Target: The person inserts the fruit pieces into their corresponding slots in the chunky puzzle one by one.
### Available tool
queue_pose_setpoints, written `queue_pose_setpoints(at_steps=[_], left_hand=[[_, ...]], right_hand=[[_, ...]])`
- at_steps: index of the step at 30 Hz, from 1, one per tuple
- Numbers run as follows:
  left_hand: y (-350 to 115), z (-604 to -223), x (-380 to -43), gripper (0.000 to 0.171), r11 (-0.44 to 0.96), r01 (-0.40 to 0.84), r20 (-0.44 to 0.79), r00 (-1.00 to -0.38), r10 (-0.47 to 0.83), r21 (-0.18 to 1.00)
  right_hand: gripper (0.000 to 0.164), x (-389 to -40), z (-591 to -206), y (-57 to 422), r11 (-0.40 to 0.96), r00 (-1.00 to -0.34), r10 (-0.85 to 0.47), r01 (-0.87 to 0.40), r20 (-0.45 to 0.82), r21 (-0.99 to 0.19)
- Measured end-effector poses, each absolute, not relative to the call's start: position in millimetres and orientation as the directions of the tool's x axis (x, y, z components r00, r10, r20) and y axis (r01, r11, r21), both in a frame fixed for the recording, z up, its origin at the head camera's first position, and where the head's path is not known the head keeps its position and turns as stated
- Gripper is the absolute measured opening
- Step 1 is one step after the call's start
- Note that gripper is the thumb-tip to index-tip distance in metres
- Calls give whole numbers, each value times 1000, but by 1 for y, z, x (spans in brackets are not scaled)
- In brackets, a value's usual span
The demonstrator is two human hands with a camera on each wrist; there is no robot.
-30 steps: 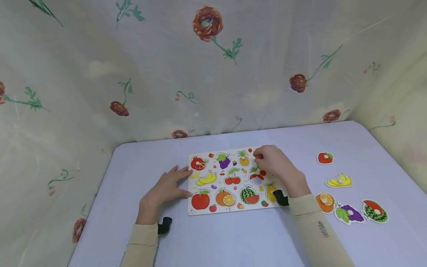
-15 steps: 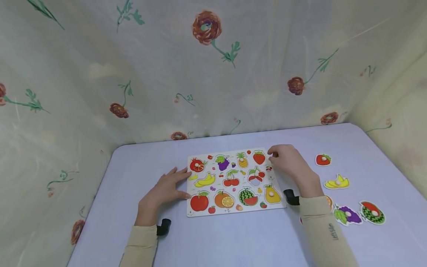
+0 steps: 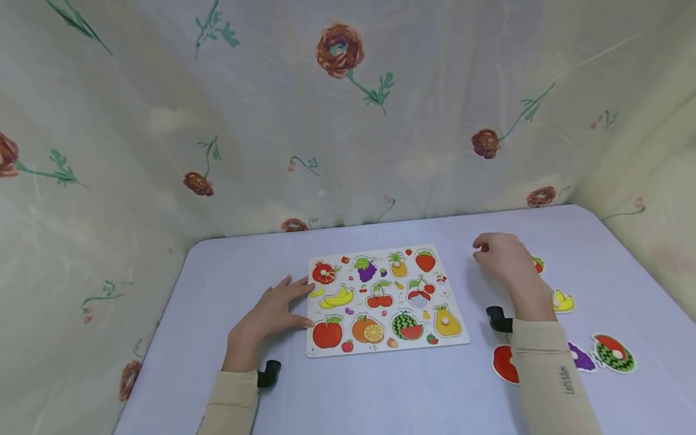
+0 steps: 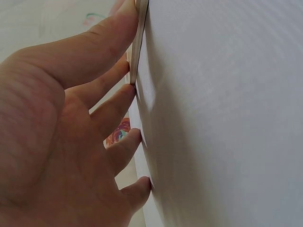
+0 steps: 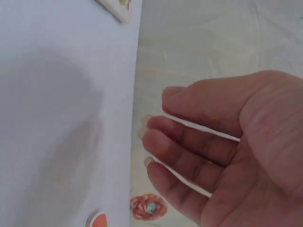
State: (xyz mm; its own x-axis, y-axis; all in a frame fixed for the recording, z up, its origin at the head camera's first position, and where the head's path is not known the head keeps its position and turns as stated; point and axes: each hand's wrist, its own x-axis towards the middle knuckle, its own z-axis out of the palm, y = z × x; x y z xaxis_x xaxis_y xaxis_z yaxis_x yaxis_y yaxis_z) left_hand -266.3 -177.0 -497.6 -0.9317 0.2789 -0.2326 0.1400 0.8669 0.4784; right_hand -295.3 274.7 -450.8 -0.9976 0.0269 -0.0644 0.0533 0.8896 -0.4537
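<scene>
My left hand (image 3: 272, 311) lies at the left edge of a white fruit puzzle board (image 3: 448, 302), its spread fingers and thumb touching that edge. In the left wrist view, the thumb and fingertips of this hand (image 4: 80, 123) meet the board's thin wooden side (image 4: 136, 52). Fruit pictures cover the board; the pear (image 3: 447, 321), pineapple (image 3: 398, 266) and pomegranate (image 3: 324, 273) show small round knobs. Right of the board, my right hand (image 3: 505, 260) is above the table near a strawberry piece (image 3: 539, 263). The right wrist view shows its fingers loosely bent, holding nothing.
Loose knobbed pieces lie at the right: bananas (image 3: 565, 301), a watermelon (image 3: 614, 353), purple grapes (image 3: 583, 357) and a red piece (image 3: 505, 364). My right sleeve (image 3: 549, 362) partly hides several. A flowered curtain (image 3: 413, 151) hangs behind the table.
My right hand has moved right, off the board's upper right corner, uncovering the strawberry picture there. It now partly covers the loose strawberry piece. The left hand keeps its place at the board.
</scene>
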Motion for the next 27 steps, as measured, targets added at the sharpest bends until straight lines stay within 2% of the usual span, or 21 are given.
queue_pose_setpoints(at_steps=[6, 10, 27], left_hand=[[-176, -499, -266, 84, 869, 139, -231, -933, 275, 475], [-175, -498, -267, 84, 868, 144, -223, -935, 277, 475], [-176, -499, -267, 83, 868, 130, -224, -938, 264, 480]], right_hand=[[28, -295, -454, 301, 900, -991, 130, 108, 25, -421], [29, -293, -451, 322, 897, -986, 161, 129, 41, -423], [35, -281, -465, 352, 822, -951, 273, 309, -145, -479]])
